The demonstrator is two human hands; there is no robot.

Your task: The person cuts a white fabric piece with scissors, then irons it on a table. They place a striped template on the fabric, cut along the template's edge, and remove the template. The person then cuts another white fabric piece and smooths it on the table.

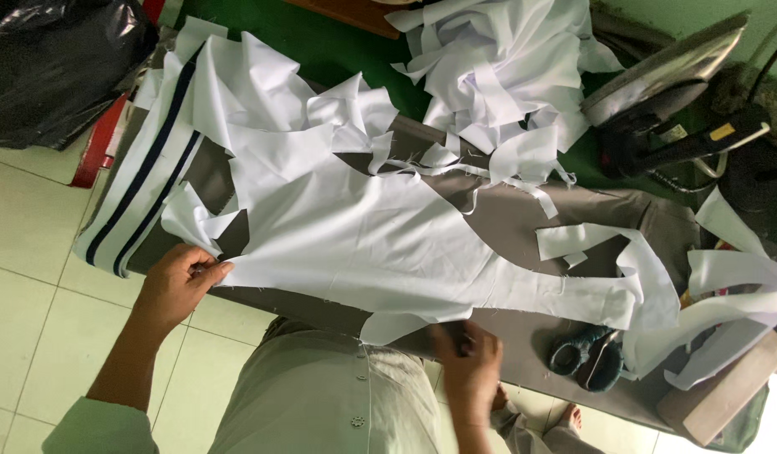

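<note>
smooth white cloth panel point(380, 244), long and irregular, ragged threads along its cut edges, spread flat over a grey-covered worktop point(506, 223). heaped beyond it, a pile of white offcut strips point(498, 76), crumpled and curling. striped navy-and-white fabric point(145, 181) draped over the worktop's end. teal-handled scissors point(586, 357) lying near the front edge, partly under a strip. dark iron point(674, 92) tipped on its side, its cord cut off by the frame. black plastic bag point(60, 63) on the pale tiled floor. left hand point(177, 282) pinched closed on the panel's corner (thumb against fingers). right hand point(466, 357) gripping the panel's near edge, fingers seemingly curled under and hard to make out.
</note>
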